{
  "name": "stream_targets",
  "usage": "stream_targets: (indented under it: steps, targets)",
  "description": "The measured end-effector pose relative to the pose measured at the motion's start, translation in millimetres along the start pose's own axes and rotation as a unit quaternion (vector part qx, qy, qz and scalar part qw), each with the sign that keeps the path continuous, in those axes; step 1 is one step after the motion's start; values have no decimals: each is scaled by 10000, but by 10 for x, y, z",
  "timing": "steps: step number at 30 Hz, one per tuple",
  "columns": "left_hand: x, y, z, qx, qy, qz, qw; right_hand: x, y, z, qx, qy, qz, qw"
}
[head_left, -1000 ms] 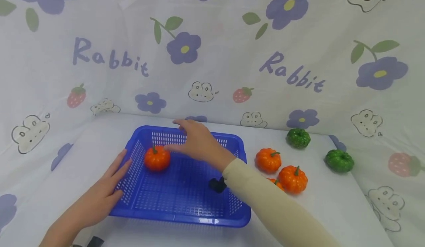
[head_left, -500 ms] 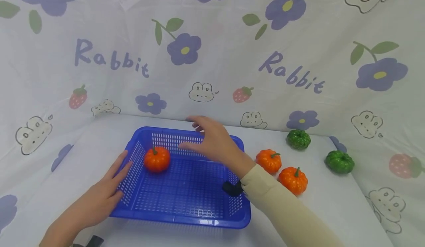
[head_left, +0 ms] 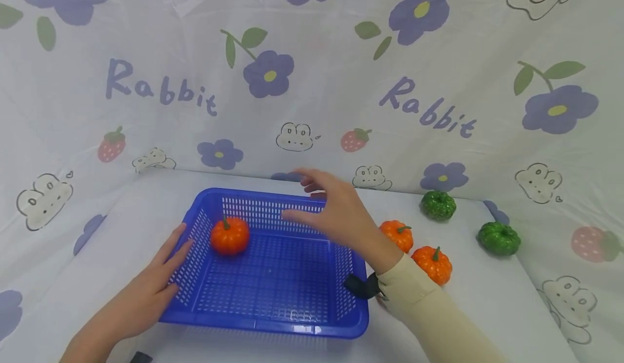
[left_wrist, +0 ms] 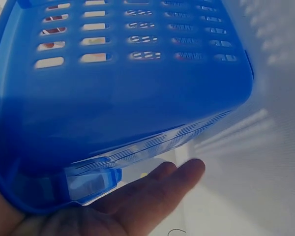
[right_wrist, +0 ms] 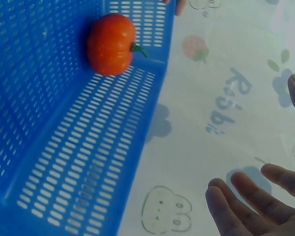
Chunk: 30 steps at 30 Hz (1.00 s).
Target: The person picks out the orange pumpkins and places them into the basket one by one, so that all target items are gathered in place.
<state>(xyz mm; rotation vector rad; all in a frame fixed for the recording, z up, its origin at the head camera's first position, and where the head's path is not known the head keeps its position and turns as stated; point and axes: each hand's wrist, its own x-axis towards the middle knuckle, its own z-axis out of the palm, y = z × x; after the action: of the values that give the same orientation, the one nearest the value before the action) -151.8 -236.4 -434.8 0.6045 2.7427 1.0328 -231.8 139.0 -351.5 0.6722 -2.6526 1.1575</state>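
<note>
A blue plastic basket [head_left: 265, 282] stands on the white table, with one small orange pumpkin [head_left: 230, 237] upright near its left wall. My left hand [head_left: 151, 290] rests along the basket's left rim, fingers straight. The left wrist view shows those fingers [left_wrist: 157, 196] beside the basket's outer wall [left_wrist: 137, 103]. Above the basket's back right part, my right hand [head_left: 343, 211] holds nothing, thumb and fingers spread apart. In the right wrist view the same hand [right_wrist: 258, 209] is well apart from the pumpkin [right_wrist: 112, 45].
Right of the basket lie orange pumpkins [head_left: 433, 265], partly behind my right forearm. Two green pumpkins, one farther back [head_left: 437, 206] and one near the table's right edge [head_left: 499, 238], lie beyond them. A patterned white cloth [head_left: 336, 70] hangs behind the table.
My right hand has moved right, away from the pumpkin in the basket, its fingers still spread. The left hand and the basket have stayed in place.
</note>
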Motion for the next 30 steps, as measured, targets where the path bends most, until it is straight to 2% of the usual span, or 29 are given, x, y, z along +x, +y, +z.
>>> stream_targets:
  steps: [10,21,30]
  targets:
    - [-15,-43,5,-131,95,73,9998,-168,55,-217,-213,245,114,9994]
    - [-30,-60,23,-238,216,190,9993,-357,178,-416,-16,384,131,9992]
    - [-34,-55,36,-290,274,262,9989,-492,250,-528,-100,493,307,9983]
